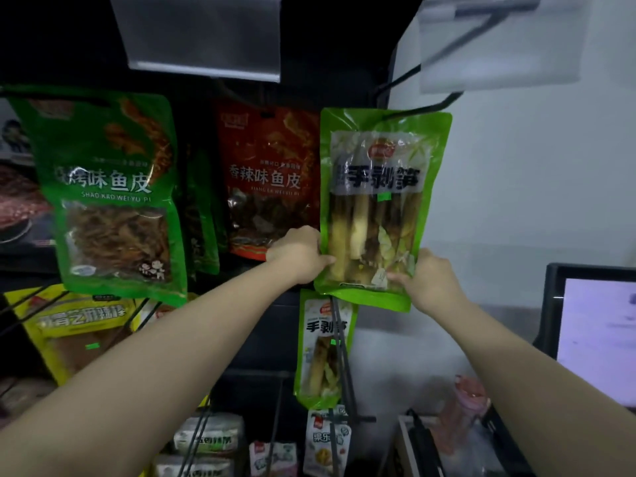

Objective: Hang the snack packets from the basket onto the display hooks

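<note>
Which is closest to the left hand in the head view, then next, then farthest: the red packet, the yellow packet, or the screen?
From the left hand:
1. Red packet, just above it, touching or nearly so.
2. Yellow packet, lower left.
3. Screen, far right, past the right hand.

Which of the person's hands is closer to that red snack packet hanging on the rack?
Left. The left hand sits just below the red packet, by its lower right corner; the right hand is further right, across the green bamboo shoot packet both hold.

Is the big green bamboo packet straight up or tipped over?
Nearly upright: the bamboo shoot packet has its top edge up by the hook, while left hand and right hand grip its bottom corners.
</note>
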Available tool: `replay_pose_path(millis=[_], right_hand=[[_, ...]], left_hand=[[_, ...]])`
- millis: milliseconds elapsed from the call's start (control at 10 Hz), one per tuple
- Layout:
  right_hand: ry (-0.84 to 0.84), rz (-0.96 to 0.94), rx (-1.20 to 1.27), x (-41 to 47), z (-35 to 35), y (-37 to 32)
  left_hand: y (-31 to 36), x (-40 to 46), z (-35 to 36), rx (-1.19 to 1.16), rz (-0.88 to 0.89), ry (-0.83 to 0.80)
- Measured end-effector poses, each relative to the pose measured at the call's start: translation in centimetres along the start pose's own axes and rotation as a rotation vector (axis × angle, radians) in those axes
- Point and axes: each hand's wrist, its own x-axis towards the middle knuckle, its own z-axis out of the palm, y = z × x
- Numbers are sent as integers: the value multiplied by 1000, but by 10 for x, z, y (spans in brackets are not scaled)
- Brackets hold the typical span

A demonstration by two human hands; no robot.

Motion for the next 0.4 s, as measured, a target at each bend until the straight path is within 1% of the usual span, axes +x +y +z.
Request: replay_pose_path(millis=[100, 200, 300, 400], right_hand=[[1, 9, -8, 5, 4, -1], [18, -7, -114, -2, 1, -3], [19, -31, -361, -15, -6, -7], [29, -58, -490, -33, -17, -17]], left_hand=[[7, 5, 3, 42, -65, 26], [4, -2, 5, 65, -54, 54], [-7, -19, 5, 117, 13, 101], [-22, -45, -7, 137, 68, 174]])
